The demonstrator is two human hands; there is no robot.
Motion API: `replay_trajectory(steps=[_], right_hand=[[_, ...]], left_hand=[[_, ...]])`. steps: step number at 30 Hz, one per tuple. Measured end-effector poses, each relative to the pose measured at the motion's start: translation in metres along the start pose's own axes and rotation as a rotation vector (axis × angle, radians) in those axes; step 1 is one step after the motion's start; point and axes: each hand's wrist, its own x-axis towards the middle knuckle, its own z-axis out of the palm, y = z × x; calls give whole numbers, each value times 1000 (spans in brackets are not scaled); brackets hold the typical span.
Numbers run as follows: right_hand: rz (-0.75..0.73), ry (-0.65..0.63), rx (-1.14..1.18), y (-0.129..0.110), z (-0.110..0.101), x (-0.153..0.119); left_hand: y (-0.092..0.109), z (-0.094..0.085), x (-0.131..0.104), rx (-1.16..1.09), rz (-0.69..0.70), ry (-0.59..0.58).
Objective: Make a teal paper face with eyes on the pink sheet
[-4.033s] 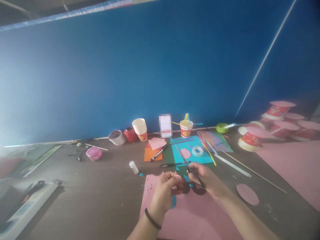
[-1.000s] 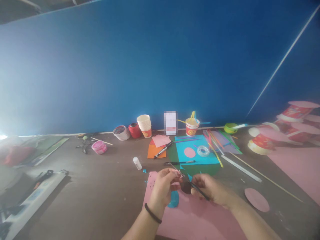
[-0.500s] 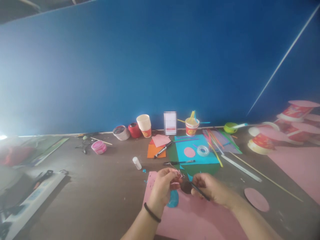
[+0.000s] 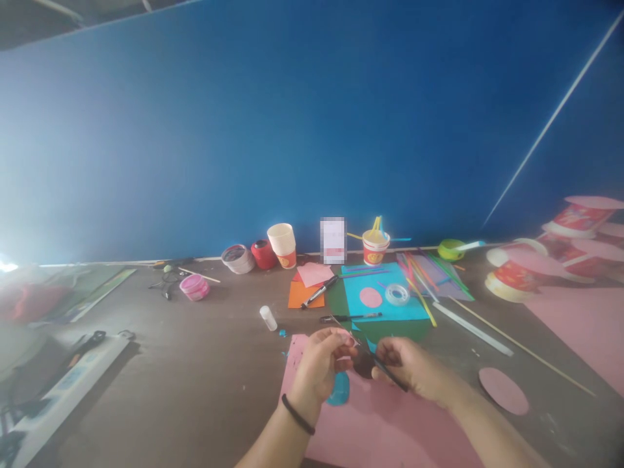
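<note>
My left hand [image 4: 327, 357], with a dark band on its wrist, is closed in a pinch above the pink sheet [image 4: 390, 429]. A thin strip and something pinkish show at its fingertips, too small to make out. My right hand [image 4: 407, 364] is closed around a slim black pen-like stick [image 4: 390, 373], slanting down to the right. Between the hands is a dark round patch [image 4: 363, 364]; I cannot tell whether it is a disc or a hole. A blue disc [image 4: 339, 390] lies on the pink sheet beneath my left hand.
Behind my hands are a black pen [image 4: 353, 318], a marker [image 4: 319, 292], a tape roll [image 4: 397, 294] and blue paper [image 4: 355, 279]. Paper cups [image 4: 287, 259] stand by the blue wall [image 4: 292, 130]. A white glue bottle [image 4: 268, 318] is left, a pink disc [image 4: 504, 390] right.
Both hands keep almost the same pose over the pink sheet. The whole view has shifted very slightly.
</note>
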Motion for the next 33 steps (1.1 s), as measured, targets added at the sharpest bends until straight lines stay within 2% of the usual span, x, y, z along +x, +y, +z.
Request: replay_trajectory(steps=[33], right_hand=[[0,11,-11,0,1,1]], left_hand=[[-3,-3,2,60,39,27]])
